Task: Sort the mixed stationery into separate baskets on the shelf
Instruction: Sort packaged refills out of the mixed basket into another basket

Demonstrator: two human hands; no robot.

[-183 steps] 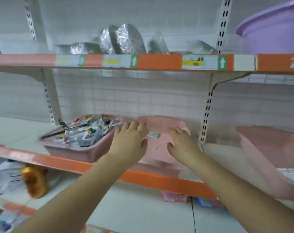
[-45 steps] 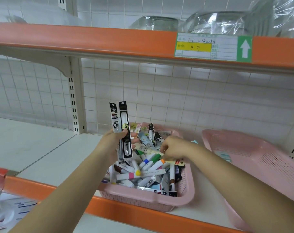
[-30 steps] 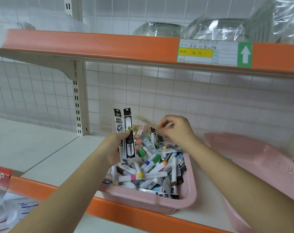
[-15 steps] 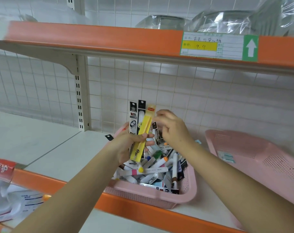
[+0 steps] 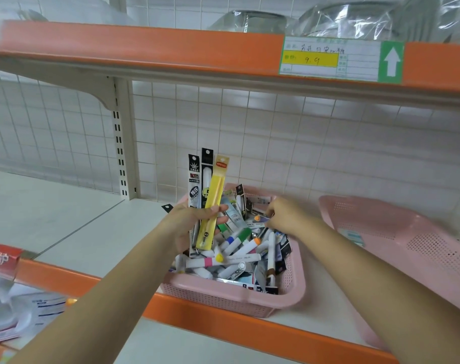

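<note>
- Well, the right hand [image 5: 285, 219] is blurred, its fingers curled down into the pile at the 12 o'clock end of the full basket [image 5: 234, 300]. Whether they pinch anything I cannot tell.
- The left hand [image 5: 189, 227] grips three upright packets with its fingers wrapped round them: two black packets [image 5: 194, 174] behind a yellow packet [image 5: 217, 190]. The hand hides part of their lower halves.
- The second basket [image 5: 376, 227], at 3 o'clock of the full one, is cut off by the frame edge. A label [image 5: 353, 237] lies in it, unreadable.
- Half a second ago the right hand was up beside the yellow packet; it has since dropped to the markers [image 5: 239, 248] and packets in the basket.
- Bare shelf [image 5: 66, 219] lies open at 9 o'clock of the full basket. The upper shelf's orange edge [image 5: 145, 48] hangs well above the packet tops.
</note>
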